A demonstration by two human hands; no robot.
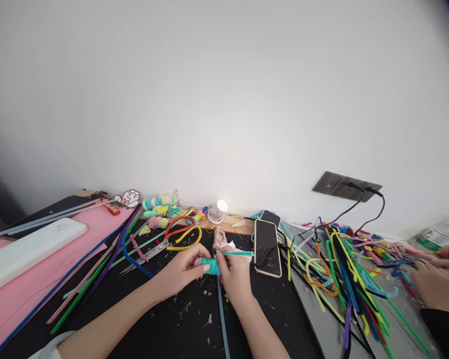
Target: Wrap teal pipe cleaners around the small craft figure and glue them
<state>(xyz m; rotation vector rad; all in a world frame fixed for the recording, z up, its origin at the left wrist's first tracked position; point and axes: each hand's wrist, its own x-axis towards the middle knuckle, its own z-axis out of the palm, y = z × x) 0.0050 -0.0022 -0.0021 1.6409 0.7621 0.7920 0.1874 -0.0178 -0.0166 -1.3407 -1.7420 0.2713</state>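
Between my two hands is a small coil of wound pipe cleaner (210, 266), teal with pink at its left end. My left hand (183, 271) grips the coil's left side with thumb and fingers. Closed at the coil's right end, my right hand (235, 276) pinches the teal strand, whose free end (239, 254) sticks out to the right. A grey-blue pipe cleaner (222, 319) runs down from the coil towards me. Just beyond my left hand lie scissors (164, 244) with red and yellow handles. Finished-looking coils (159, 202) in pastel colours lie further back.
Two phones, one in a pale case (267, 248), lie right of my hands. A white paper cup (217, 212) stands by the wall. A white box-like object (33, 249) rests on pink sheets at left. Many loose pipe cleaners (344, 269) and another person's hands (437, 284) are at right.
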